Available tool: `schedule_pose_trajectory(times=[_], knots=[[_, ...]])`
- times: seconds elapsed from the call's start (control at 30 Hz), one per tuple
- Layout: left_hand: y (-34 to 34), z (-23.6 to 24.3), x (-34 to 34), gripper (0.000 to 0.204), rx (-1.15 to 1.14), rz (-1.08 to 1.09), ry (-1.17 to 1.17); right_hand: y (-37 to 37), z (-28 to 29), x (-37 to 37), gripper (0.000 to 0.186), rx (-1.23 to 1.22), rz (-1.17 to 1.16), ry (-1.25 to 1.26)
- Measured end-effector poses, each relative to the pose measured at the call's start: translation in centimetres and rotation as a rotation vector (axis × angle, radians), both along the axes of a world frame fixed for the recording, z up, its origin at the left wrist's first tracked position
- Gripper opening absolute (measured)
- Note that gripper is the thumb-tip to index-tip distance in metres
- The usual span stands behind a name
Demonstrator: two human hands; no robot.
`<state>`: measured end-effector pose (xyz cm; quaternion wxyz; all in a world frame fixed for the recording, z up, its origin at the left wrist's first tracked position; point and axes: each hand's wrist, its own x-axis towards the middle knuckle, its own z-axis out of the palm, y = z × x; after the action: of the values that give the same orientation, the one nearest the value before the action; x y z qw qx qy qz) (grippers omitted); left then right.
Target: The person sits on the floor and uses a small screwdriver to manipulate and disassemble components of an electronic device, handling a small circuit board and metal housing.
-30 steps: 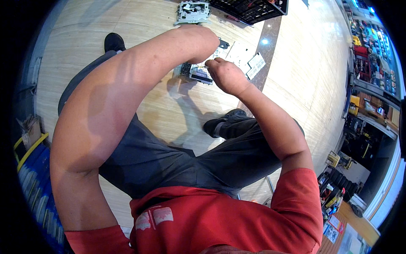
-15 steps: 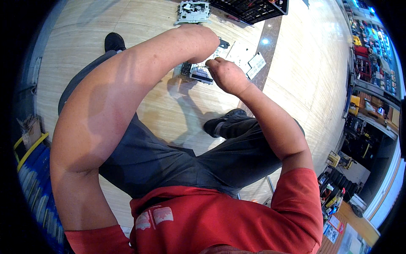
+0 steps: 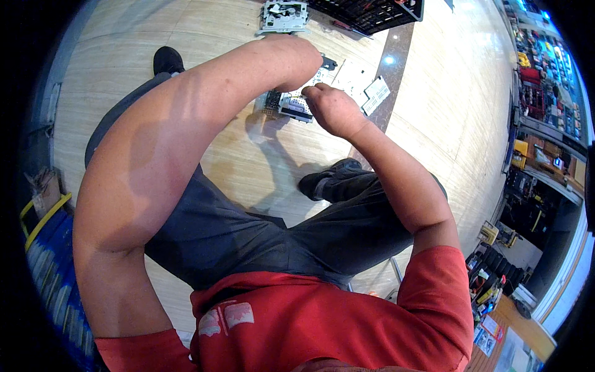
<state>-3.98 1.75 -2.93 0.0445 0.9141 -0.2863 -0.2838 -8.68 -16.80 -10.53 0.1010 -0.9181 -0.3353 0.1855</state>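
Observation:
An opened electronic unit with a perforated metal chassis sits low over the floor, partly covered by my hands. My left hand reaches over its far side. The wrist and the back of the hand hide those fingers, so their grip does not show. At the unit's near right side is my right hand, its thumb and fingers pinched together near the chassis. Whatever lies between them is too small to make out. Pale metal plates lie just beyond my right hand, one of them slotted.
A metal disc-drive-like mechanism lies on the floor at the far side, beside a black plastic crate. My shoes flank the work spot. Shelves of goods line the right; blue stacked items stand at left.
The electronic unit has shifted very slightly under my hands. Both arms stay almost where they were, with only a small movement at the right fingertips.

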Motion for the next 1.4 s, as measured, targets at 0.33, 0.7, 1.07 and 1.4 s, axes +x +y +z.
schedule_pose_trajectory(times=[0.33, 0.7, 1.07, 1.4], knots=[[0.04, -0.14, 0.22, 0.024, 0.008, -0.025, 0.01, -0.11, -0.06, -0.02, 0.015, 0.021, 0.001, -0.003], [0.09, -0.34, 0.15, 0.023, -0.002, -0.014, 0.01, 0.12, 0.26, -0.13, 0.015, -0.037, 0.015, -0.018], [0.11, -0.52, 0.07, 0.023, -0.011, -0.01, -0.002, 0.39, 0.38, -0.42, 0.016, -0.083, 0.076, -0.051], [0.02, -0.45, 0.13, 0.024, -0.01, -0.013, 0.005, 0.4, 0.49, -0.48, 0.018, -0.105, 0.081, -0.074]])
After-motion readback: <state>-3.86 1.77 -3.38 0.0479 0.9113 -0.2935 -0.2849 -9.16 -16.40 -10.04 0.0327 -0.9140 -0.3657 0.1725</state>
